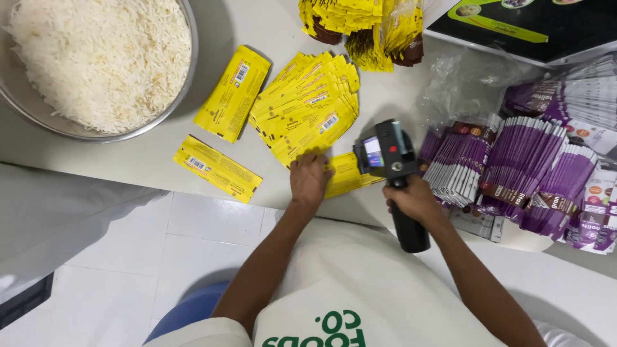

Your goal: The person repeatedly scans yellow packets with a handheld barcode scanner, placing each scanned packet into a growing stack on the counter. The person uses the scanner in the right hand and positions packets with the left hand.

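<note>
The fan of yellow pouches (307, 109) lies spread on the pale desk (128, 157), and everything else sits around it. At the fan's near edge the left hand (309, 178) rests palm down, its fingers (316, 160) lying flat and close together, pressing on the lowest pouches of the fan and on one yellow pouch (347, 175) that lies just beside them toward the right.

Just to the right of the fan, the right hand (414, 199) wraps around the black grip of a handheld printer gun (389, 154); those fingers are curled tightly around the handle. The gun's head, with a small screen and a red button, hovers over or touches the right end of that single yellow pouch; which of the two cannot be told.

To the left of the fan lie two separate yellow pouches: one (232, 93) just beside it, tilted, and another (217, 168) nearer the desk's front edge. Further left of the fan stands a wide metal bowl (186, 83) filled with white rice (103, 58). Beyond the fan, at the far side of the desk, are more bundled yellow pouches (360, 22).

Well to the right of the fan, past the printer gun, stacks of purple pouches (514, 167) lie fanned out, with crumpled clear plastic (463, 83) behind them and a dark box (533, 26) at the far right corner.
</note>
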